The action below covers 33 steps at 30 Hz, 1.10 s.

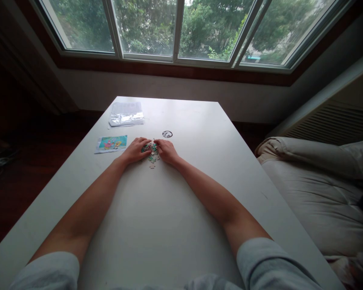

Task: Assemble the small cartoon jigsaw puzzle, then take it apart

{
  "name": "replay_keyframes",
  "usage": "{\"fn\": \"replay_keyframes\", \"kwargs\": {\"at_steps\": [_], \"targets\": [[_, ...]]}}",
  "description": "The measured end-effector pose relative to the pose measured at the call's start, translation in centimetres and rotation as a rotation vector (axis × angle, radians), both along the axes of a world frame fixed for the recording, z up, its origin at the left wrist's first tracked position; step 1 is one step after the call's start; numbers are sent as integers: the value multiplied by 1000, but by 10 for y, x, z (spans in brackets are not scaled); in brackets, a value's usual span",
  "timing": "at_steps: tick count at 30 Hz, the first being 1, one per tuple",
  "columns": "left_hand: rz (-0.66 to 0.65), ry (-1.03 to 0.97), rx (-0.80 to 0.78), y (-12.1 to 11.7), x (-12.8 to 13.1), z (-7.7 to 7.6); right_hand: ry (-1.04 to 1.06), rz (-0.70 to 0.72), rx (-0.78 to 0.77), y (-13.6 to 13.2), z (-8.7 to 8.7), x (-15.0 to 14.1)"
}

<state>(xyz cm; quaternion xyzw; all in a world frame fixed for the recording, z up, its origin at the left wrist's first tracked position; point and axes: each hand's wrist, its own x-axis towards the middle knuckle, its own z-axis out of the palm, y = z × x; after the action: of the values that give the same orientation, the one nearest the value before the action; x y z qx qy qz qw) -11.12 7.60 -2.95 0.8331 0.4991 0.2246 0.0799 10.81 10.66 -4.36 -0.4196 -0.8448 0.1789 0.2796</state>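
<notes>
A small heap of jigsaw puzzle pieces (153, 152), green, pink and pale, lies on the white table (166, 225). My left hand (136, 149) rests against the heap's left side, its fingers curved and apart around the edge. From the right, my right hand (167, 151) touches the heap with its fingers bent inward and partly hidden. A few pieces spread toward me below the hands. Left of my left hand lies a colourful cartoon picture sheet (111, 143).
A clear plastic bag (127, 114) lies at the table's far left. Beyond my right hand is a round black-and-white disc (167, 134). A beige padded sofa (305, 193) stands along the right side, and a window (175, 32) is behind the table.
</notes>
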Motion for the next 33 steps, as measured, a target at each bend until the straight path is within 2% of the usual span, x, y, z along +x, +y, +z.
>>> {"fn": "replay_keyframes", "kwargs": {"at_steps": [10,18,33], "targets": [[66,-203,-48,-1,-3,6,149,26,-58,-1,8,3],[124,-402,-13,4,-7,-2,175,32,-54,-3,9,5],[169,-569,-82,6,-1,-6,190,49,-18,-2,4,4]]}}
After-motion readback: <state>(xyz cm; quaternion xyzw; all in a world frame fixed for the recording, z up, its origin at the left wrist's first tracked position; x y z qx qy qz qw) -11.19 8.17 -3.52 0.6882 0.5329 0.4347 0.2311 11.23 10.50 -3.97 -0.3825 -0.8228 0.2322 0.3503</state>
